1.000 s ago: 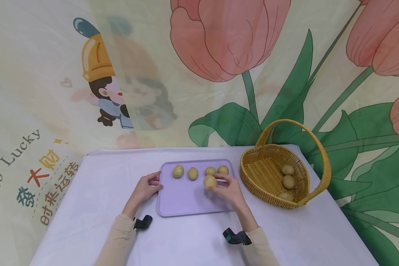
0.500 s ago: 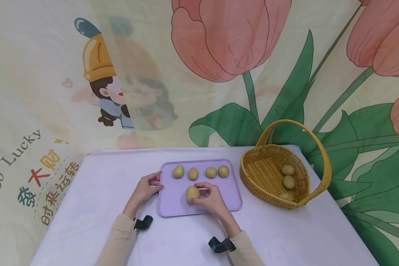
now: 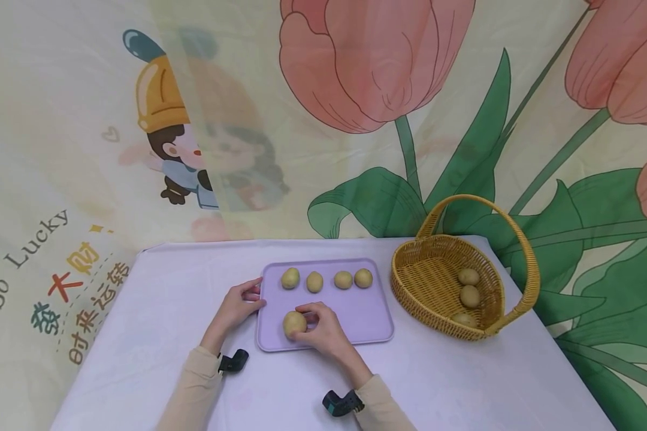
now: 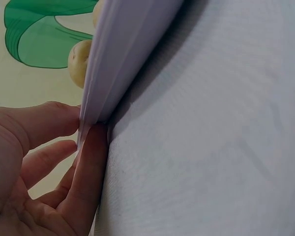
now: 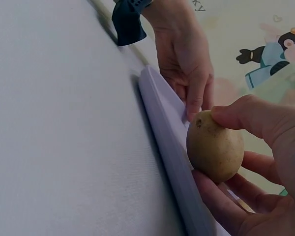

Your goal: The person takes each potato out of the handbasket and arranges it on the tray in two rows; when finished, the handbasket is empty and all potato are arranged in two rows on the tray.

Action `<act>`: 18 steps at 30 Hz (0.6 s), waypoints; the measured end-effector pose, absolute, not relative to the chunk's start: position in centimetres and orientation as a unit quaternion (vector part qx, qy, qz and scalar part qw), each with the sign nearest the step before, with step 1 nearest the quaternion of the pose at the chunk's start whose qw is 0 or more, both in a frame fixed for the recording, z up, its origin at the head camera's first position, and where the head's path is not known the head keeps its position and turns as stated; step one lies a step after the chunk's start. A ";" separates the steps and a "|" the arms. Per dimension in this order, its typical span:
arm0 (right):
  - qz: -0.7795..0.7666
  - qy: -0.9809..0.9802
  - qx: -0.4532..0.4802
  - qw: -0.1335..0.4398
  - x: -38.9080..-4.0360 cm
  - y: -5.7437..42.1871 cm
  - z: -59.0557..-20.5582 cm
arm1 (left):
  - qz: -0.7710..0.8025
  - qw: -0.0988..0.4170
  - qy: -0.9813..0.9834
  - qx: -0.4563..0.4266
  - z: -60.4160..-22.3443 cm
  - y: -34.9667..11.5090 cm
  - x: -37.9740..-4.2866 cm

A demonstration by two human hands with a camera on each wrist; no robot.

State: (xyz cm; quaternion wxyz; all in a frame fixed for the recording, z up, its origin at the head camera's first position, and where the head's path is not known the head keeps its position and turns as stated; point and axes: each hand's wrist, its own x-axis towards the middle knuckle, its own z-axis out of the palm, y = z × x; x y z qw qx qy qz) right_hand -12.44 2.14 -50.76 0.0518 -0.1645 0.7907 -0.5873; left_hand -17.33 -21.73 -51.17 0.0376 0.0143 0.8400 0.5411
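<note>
A lilac tray (image 3: 350, 314) lies on the table with several potatoes in a row along its far side, among them a potato (image 3: 290, 278) at the left end. My right hand (image 3: 323, 329) holds another potato (image 3: 295, 325) over the tray's front left part. In the right wrist view, thumb and fingers curl round this potato (image 5: 215, 146), which has a dark spot near its top. My left hand (image 3: 239, 305) grips the tray's left edge. Seen from the left wrist, the thumb is at the rim (image 4: 91, 98) and a fingertip tucks in beneath it.
To the right of the tray stands a wicker basket (image 3: 420, 311) with a tall arched handle, and several potatoes (image 3: 469, 296) lie inside it. A white cloth (image 3: 280, 395) covers the table. Behind hangs a printed backdrop (image 3: 248, 90) with tulips.
My right hand has carried its potato left and toward me, from near the back row to the tray's front left. My left hand has stayed at the tray's edge.
</note>
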 end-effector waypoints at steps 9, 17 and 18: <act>-0.580 0.796 -0.170 0.026 -12.3 1.5 -51.1 | 0.545 0.037 0.837 0.014 -51.0 -21.7 -17.2; -0.539 0.823 -0.179 0.012 -12.3 1.4 -51.0 | 0.543 0.036 0.839 0.016 -51.0 -21.7 -17.2; -0.536 0.824 -0.181 0.009 -12.3 1.4 -51.0 | 0.543 0.035 0.839 0.015 -50.9 -21.7 -17.1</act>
